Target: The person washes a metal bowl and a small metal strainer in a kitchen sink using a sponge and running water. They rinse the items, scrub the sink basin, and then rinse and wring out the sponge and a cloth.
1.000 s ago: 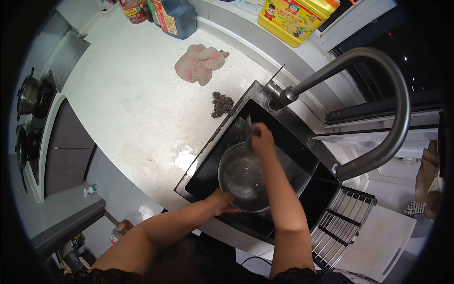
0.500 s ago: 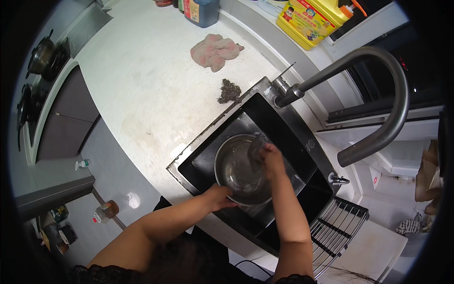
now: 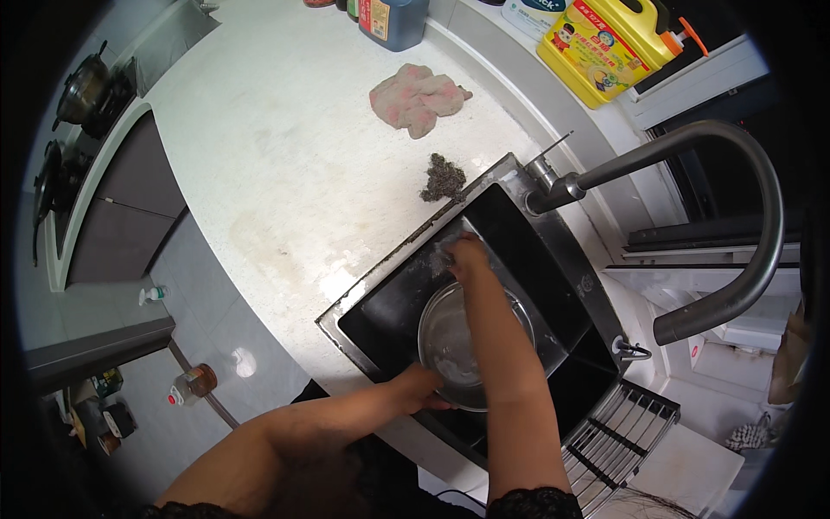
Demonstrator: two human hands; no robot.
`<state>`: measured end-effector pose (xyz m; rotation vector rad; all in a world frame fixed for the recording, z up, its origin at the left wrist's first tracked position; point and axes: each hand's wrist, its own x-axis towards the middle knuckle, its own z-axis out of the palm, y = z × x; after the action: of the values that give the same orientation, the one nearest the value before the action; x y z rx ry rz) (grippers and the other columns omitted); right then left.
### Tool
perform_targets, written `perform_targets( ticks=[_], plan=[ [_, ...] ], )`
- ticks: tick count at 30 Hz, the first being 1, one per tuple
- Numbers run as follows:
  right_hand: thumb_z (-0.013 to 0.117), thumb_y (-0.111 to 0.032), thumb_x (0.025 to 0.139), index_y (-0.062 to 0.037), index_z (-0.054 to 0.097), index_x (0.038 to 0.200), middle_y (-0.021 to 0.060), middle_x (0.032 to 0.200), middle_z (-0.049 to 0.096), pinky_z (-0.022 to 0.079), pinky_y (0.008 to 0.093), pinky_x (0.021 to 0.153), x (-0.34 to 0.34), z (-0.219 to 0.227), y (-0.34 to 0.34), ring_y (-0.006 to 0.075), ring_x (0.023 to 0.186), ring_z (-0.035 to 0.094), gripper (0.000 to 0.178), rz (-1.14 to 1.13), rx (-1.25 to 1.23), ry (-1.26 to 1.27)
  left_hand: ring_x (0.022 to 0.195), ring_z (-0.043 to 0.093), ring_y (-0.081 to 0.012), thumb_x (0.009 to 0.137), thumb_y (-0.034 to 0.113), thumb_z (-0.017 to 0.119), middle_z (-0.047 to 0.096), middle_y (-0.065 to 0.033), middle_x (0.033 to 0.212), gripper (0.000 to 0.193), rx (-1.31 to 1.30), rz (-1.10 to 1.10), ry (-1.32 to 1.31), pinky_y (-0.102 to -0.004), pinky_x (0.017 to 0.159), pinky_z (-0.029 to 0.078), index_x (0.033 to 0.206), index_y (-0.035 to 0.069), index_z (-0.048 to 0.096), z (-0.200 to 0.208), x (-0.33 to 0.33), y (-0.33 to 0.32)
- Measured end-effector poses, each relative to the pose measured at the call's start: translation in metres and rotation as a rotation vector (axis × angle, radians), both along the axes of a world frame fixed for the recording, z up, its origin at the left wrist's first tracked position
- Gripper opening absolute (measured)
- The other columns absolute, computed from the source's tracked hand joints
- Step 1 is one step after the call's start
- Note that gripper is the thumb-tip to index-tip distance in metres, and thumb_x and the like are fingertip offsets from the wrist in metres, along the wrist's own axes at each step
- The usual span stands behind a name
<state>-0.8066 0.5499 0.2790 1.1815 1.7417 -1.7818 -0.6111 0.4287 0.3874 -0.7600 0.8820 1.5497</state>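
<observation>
At the far left a stove [image 3: 65,130] with dark pots sits at the end of the white table [image 3: 285,173], and below it on the grey floor [image 3: 186,294] stand a small white bottle [image 3: 152,294] and a squat jar with an orange band [image 3: 194,381]. The table's broad middle is bare but stained, and its curved front edge runs down to the corner of the black sink [image 3: 510,259]. At the table's back edge stands a dark blue jug with a red and white label [image 3: 393,19], and just in front of it lies a crumpled pink cloth [image 3: 417,97]. Nearer the sink's rim sits a dark wad of scouring wool [image 3: 443,177], just beside the metal edge. In the sink a round steel bowl [image 3: 450,342] rests tilted. The left hand [image 3: 421,389] grips its near rim, fingers closed on the edge. The right hand [image 3: 467,255] reaches past the bowl's far rim to the sink's back corner, its grip closed over something pale that cannot be made out. On the ledge behind stands a yellow rectangular jug with a picture label and orange cap [image 3: 618,43]. A curved grey tap [image 3: 726,199] arches over the sink's right side. At lower right, a wire dish rack [image 3: 618,437] sits beside the sink.
</observation>
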Motion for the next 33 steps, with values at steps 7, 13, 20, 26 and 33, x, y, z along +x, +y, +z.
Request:
perform_targets(
  ticks=[7,13,20,26,33],
  plan=[
    [0.056,0.000,0.072,-0.0099,0.054,0.114,0.0139,0.095,0.063,0.048,0.0342,0.074,0.094,0.099,0.068,0.0277,0.083,0.062,0.044,0.619,0.567,0.264,0.077,0.066,-0.0262,0.084,-0.001,0.041,0.063,-0.0166,0.097,0.035,0.017,-0.070,0.015,-0.0291,0.058,0.055,0.118,0.001,0.047,0.021,-0.007,-0.001],
    [0.055,0.001,0.071,-0.0082,0.059,0.109,0.0194,0.106,0.061,0.047,0.0399,0.087,0.143,0.043,0.077,0.0336,0.101,0.058,0.039,1.041,0.959,0.128,0.078,0.066,-0.0280,0.084,-0.002,0.040,0.062,-0.0197,0.099,0.035,0.046,-0.009,-0.002,-0.0260,0.056,0.055,0.119,-0.001,0.046,0.025,-0.002,0.011],
    [0.053,0.004,0.075,-0.0081,0.046,0.124,0.0101,0.104,0.056,0.049,0.0342,0.077,0.104,0.099,0.039,0.0232,0.089,0.058,0.051,0.264,-0.235,0.101,0.075,0.066,-0.0254,0.085,-0.001,0.040,0.063,-0.0156,0.098,0.035,-0.029,0.073,-0.012,-0.0276,0.056,0.055,0.119,0.003,0.046,0.009,0.015,0.018],
    [0.051,0.002,0.081,-0.0107,0.038,0.125,0.0108,0.110,0.051,0.047,0.0394,0.071,0.054,0.088,-0.066,0.0212,0.092,0.054,0.047,0.061,-0.217,0.154,0.080,0.064,-0.0210,0.086,0.013,0.051,0.063,-0.0100,0.100,0.034,0.006,0.066,0.061,-0.0269,0.059,0.053,0.119,0.008,0.045,0.012,0.025,0.023],
    [0.043,0.012,0.080,-0.0044,0.046,0.111,0.0128,0.103,0.055,0.053,0.0475,0.078,0.087,0.034,-0.114,0.0280,0.092,0.059,0.035,0.367,-0.383,-0.257,0.076,0.061,-0.0139,0.084,0.044,0.056,0.062,-0.0039,0.095,0.040,0.081,0.131,0.183,-0.0249,0.056,0.050,0.109,0.013,0.050,0.012,0.030,0.028]
  ],
)
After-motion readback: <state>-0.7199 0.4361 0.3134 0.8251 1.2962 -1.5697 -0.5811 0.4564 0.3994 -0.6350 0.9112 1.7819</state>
